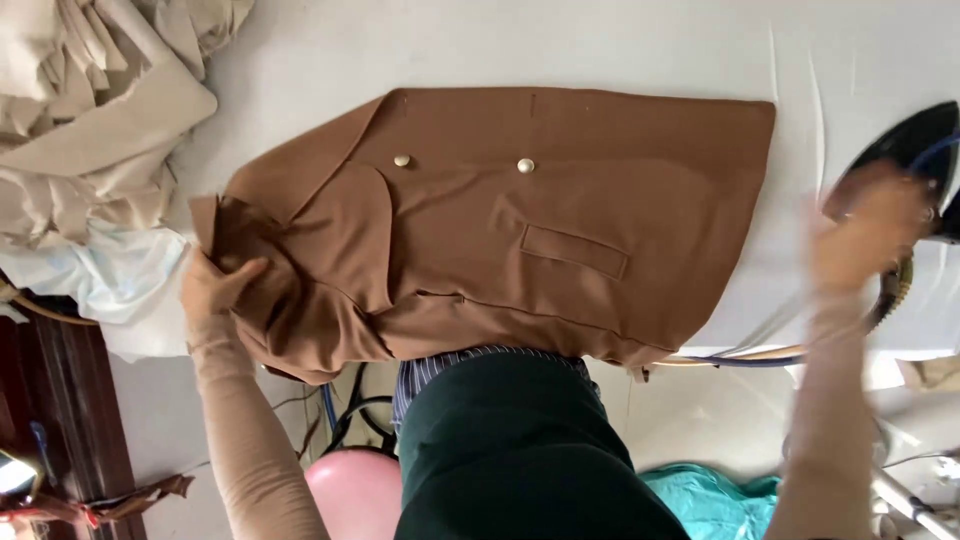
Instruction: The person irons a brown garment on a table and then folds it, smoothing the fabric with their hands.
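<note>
While blurred, the right hand [868, 235] grips the iron [915, 150]; left hand [212, 285] pinches the jacket [520, 220].

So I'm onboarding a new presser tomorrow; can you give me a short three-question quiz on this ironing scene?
1. True or false: the brown jacket lies spread on the white pressing table.
2. Which hand grips the jacket's collar end? A) left hand B) right hand C) both
3. Fill in: the right hand is on the black ____ at the table's right edge.

Key
1. True; its two pale buttons and flap pocket face up.
2. A; it pinches the bunched fabric at the left.
3. Iron; the hand is motion-blurred, so the exact grip is unclear.
</note>
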